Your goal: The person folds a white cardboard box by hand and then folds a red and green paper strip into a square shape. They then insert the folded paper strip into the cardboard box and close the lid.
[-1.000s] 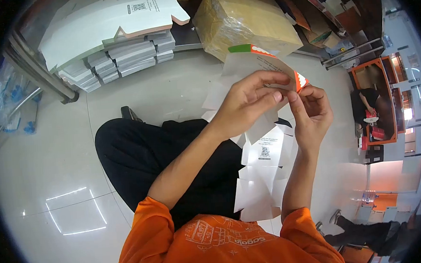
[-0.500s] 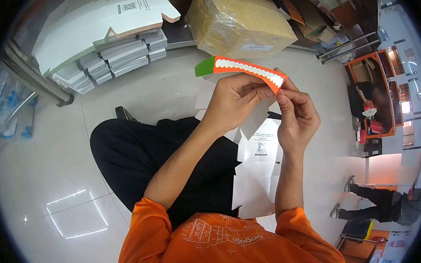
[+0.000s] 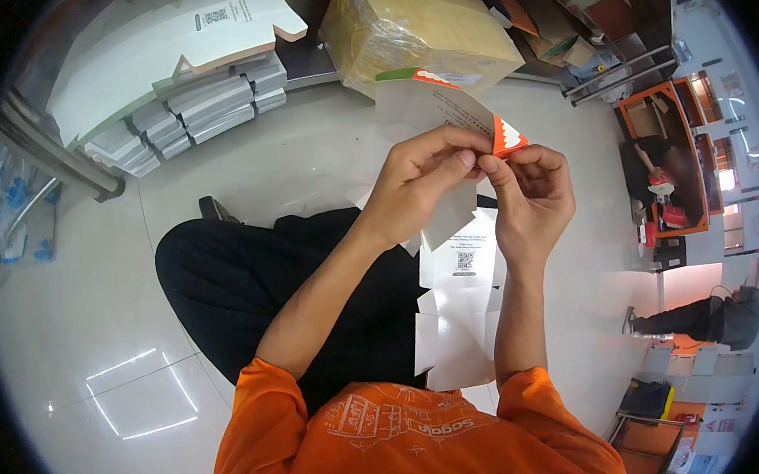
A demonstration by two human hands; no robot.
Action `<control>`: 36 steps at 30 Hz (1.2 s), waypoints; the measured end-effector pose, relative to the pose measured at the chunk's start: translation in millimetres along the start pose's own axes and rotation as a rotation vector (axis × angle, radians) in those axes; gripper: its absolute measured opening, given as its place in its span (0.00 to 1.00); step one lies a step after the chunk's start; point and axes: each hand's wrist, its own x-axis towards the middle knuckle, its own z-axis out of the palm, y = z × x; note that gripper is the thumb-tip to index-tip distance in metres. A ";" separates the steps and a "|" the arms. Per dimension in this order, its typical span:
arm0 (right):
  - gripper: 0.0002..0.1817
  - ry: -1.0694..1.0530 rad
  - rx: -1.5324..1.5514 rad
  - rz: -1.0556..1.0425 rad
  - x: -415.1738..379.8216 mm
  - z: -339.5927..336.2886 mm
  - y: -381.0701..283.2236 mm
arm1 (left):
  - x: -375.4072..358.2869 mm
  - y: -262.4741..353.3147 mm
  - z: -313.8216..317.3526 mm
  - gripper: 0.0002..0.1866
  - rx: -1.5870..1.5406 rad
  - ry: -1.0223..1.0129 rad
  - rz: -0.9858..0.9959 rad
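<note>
Both hands hold an unfolded cardboard box blank (image 3: 418, 110) in front of me. Its upper panel is pale with small printed text, and its edge shows green and orange with white tooth shapes. My left hand (image 3: 428, 180) is closed on the cardboard from the left, thumb on the near side. Beside it, my right hand (image 3: 531, 195) pinches the small orange flap (image 3: 509, 135), the two thumbs close together. Below the hands, over my lap, hang white cardboard panels (image 3: 453, 306) with creased flaps and a QR code (image 3: 465, 261).
A stack of flat printed cardboard sheets (image 3: 139, 73) stands at the upper left by a metal leg (image 3: 69, 139). A plastic-wrapped brown carton (image 3: 410, 31) sits at the back. Shiny tiles cover the floor (image 3: 80, 316). Another person (image 3: 706, 321) is at the far right.
The cardboard has turned, showing its pale printed face where the orange toothed strip was in front. My fingers have shifted along the flap. The person at the far right has moved.
</note>
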 end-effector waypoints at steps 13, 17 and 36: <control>0.21 0.036 -0.114 0.001 14.2 -3.4 -0.6 | 1.8 -17.0 19.8 0.14 0.410 0.156 0.172; 0.20 -0.069 -0.101 -0.051 10.8 -6.3 5.1 | 0.5 -13.3 17.3 0.13 0.517 0.161 0.260; 0.27 -0.012 0.518 0.103 32.4 -40.4 9.7 | -4.7 60.1 15.7 0.29 1.223 0.385 0.926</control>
